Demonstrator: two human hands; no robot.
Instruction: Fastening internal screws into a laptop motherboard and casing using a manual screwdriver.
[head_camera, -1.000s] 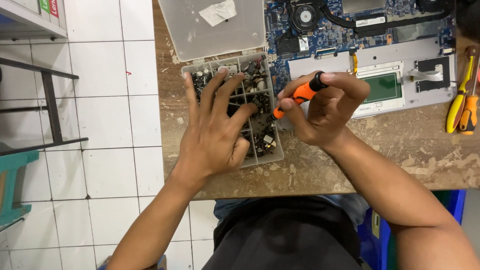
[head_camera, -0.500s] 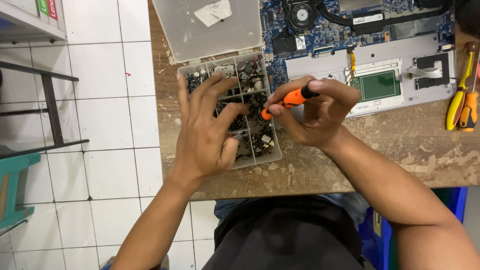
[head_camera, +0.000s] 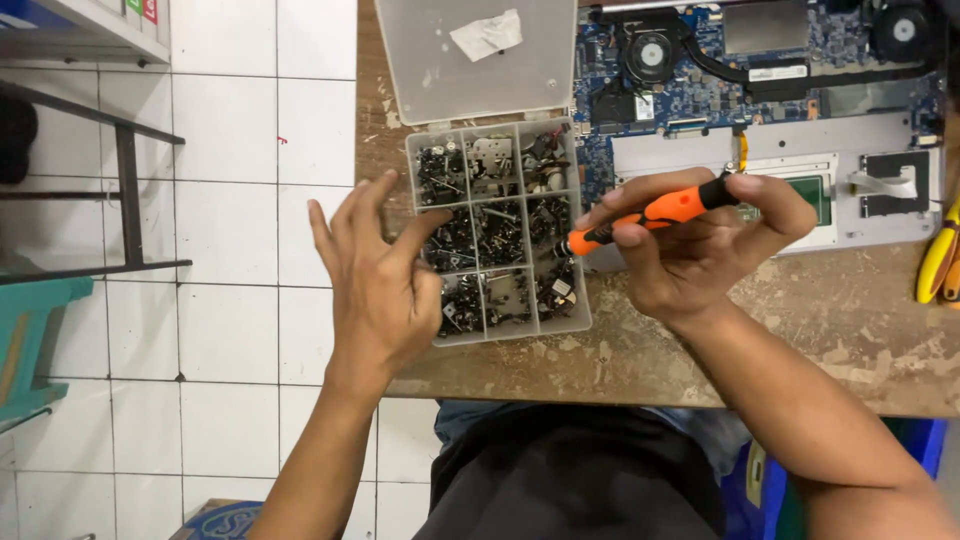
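My right hand (head_camera: 700, 250) grips an orange and black screwdriver (head_camera: 655, 213), tip pointing left toward a clear plastic parts box (head_camera: 497, 228). The box has several compartments filled with small dark screws and metal bits, and its lid (head_camera: 480, 55) lies open behind it. My left hand (head_camera: 375, 275) hovers at the box's left side with fingers spread, its thumb and forefinger over the middle-left compartment; it holds nothing that I can see. An opened laptop (head_camera: 770, 100), with blue circuit board and fans exposed, lies beyond my right hand.
The worn wooden table (head_camera: 800, 320) ends just left of the box, with white floor tiles below. Yellow-handled pliers (head_camera: 940, 260) lie at the right edge. A dark metal rack (head_camera: 125, 190) and a teal stool (head_camera: 40, 340) stand on the floor to the left.
My left hand has drawn back off the box to its left side, uncovering most compartments. My right hand with the screwdriver has shifted slightly right, away from the box.
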